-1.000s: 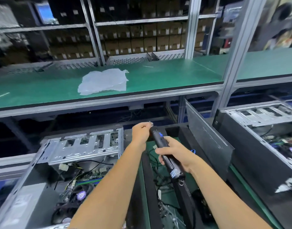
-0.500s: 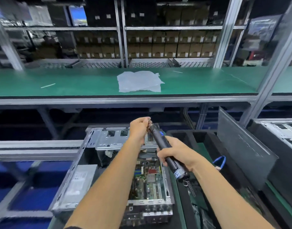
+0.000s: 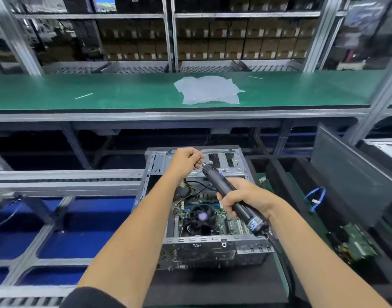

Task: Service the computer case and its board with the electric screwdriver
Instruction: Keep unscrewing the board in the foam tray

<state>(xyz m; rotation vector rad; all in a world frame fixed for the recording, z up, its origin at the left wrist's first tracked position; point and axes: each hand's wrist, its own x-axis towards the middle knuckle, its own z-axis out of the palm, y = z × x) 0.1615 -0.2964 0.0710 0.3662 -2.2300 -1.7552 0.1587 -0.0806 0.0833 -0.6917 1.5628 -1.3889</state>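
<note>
An open grey computer case lies in front of me, its green board and black CPU fan exposed. My right hand grips the black electric screwdriver, held slanted above the case with its tip pointing up and left. My left hand pinches the small bit at the screwdriver's tip, over the case's drive cage. The tool's cable trails down to the right.
A green shelf with a white plastic sheet runs across above the case. Black foam trays, a leaning dark side panel, a blue cable and a loose board lie to the right. Roller rails run left.
The view has swung left, bringing the open case to the centre under my hands. Both hands keep their hold on the screwdriver and its tip.
</note>
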